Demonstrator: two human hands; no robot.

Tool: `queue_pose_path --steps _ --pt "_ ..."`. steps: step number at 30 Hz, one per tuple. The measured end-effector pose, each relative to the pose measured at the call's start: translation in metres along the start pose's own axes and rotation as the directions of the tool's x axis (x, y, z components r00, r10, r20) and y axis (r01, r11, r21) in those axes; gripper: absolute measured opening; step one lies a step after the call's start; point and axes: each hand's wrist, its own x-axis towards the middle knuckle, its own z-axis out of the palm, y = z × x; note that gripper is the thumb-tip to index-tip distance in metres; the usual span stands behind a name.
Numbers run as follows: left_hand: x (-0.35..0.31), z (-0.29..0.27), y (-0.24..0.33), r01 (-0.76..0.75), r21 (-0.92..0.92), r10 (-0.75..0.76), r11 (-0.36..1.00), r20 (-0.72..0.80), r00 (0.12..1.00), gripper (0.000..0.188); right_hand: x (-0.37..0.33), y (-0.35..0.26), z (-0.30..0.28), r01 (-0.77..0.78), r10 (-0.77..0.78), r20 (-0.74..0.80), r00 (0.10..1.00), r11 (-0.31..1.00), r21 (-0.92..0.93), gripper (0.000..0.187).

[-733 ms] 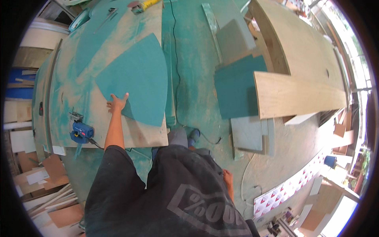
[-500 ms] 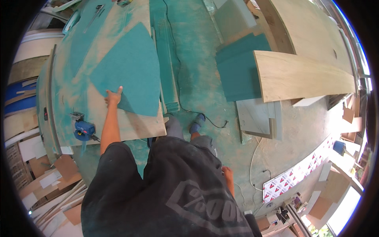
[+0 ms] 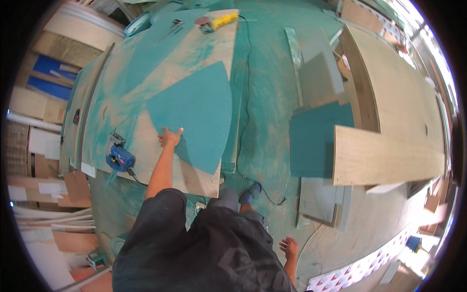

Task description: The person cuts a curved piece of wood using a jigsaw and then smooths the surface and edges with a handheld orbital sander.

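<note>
My left hand (image 3: 170, 137) rests at the near left edge of a teal, roughly triangular board (image 3: 197, 114) with a curved right side. Its fingers are spread, with the thumb pointing right over the board. The board lies flat on a large wooden worktable (image 3: 194, 176) smeared with teal dust. Left of my forearm a blue jigsaw (image 3: 120, 156) stands on the table, its cord trailing off the near edge. My right hand (image 3: 290, 246) hangs by my right side over the floor, fingers loosely apart and holding nothing.
A yellow angle grinder (image 3: 221, 22) lies at the table's far end, its cord (image 3: 248, 92) running down the floor. Teal panels (image 3: 318, 141) and a pale plywood sheet (image 3: 384, 155) stand to the right. Offcuts (image 3: 51, 126) fill the left. A patterned white-red sheet (image 3: 355, 267) lies lower right.
The view has shifted, bringing the grinder fully into sight. My right hand has swung out from beside my shirt. My left hand stays at the teal board's edge.
</note>
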Motion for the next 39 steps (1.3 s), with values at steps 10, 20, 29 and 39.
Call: queue_pose_path --steps 10,20,29,39 --pt "-0.085 0.014 -0.007 -0.229 0.042 0.217 0.973 -0.518 0.827 0.086 0.024 -0.080 0.009 0.108 -0.094 0.086 0.992 0.979 -0.172 0.034" --pt "-0.237 0.062 -0.001 -0.738 0.025 0.717 0.675 -0.261 0.647 0.098 0.064 -0.200 0.091 0.712 -0.608 0.590 0.532 -0.055 -0.700 0.039" --pt "-0.225 0.060 -0.010 -0.716 0.077 0.717 0.694 -0.172 0.676 0.102 -0.042 -0.287 0.329 0.872 -0.432 0.758 0.488 0.210 -0.442 0.042" --pt "-0.231 0.051 0.033 -0.590 -0.030 0.582 0.806 -0.137 0.802 0.102 0.039 -0.348 0.316 0.787 -0.040 0.795 0.605 -0.126 -0.605 0.042"
